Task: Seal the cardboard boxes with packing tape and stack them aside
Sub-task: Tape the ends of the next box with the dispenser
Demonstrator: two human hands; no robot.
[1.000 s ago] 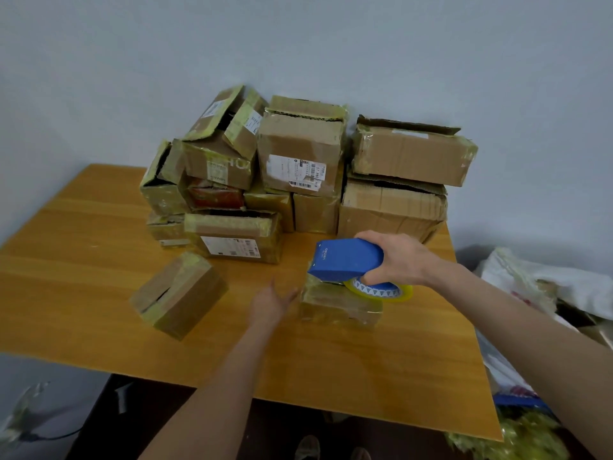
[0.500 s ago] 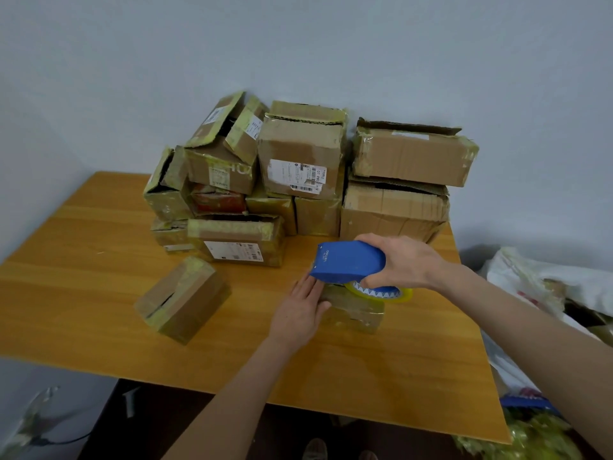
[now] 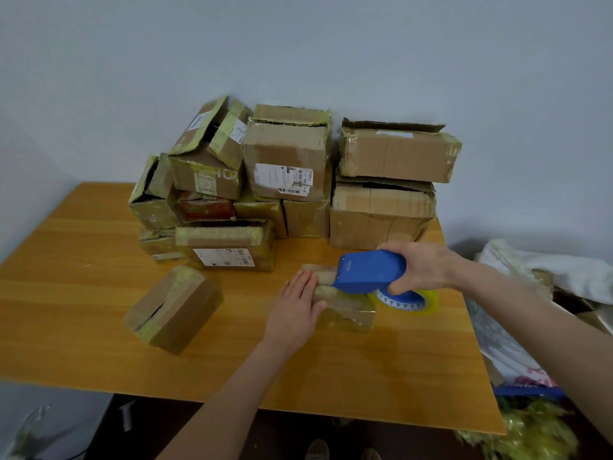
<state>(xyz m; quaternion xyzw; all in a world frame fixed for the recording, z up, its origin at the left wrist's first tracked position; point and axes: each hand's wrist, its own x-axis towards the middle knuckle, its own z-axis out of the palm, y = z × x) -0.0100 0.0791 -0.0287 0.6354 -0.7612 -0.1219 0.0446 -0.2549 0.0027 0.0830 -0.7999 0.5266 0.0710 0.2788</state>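
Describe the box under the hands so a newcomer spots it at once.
On the wooden table, look in front of the box pile at the wall. The small low box right of centre is it: the only one with the left hand flat on it and a blue tape dispenser, gripped by the right hand, over it.

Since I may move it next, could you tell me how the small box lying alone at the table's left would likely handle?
The small box probably lifts easily, being little. Its top flaps gape at a dark slit, so pressing there may cave them in. The glossy tape along its edges might feel slippery.
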